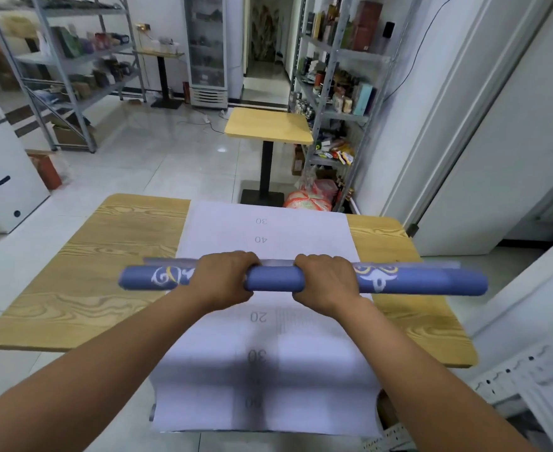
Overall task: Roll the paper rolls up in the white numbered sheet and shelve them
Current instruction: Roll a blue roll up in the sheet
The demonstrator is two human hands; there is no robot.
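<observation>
A long blue paper roll (pixel 275 281) with white and yellow ornament lies crosswise over the white numbered sheet (pixel 265 350), its ends reaching past the sheet's sides. A paler second roll (pixel 409 264) peeks out just behind it. My left hand (pixel 224 278) grips the blue roll left of its middle, and my right hand (pixel 325 282) grips it right of the middle. The sheet runs lengthwise down the wooden table (pixel 82 272) and hangs over the near edge, with numbers 30, 40 and 20 printed on it.
A small yellow table (pixel 268 125) on a black post stands beyond the sheet. Metal shelves (pixel 334 79) full of goods rise at the right, more shelving (pixel 73 60) at the left. A white perforated shelf part (pixel 523 367) lies at my lower right.
</observation>
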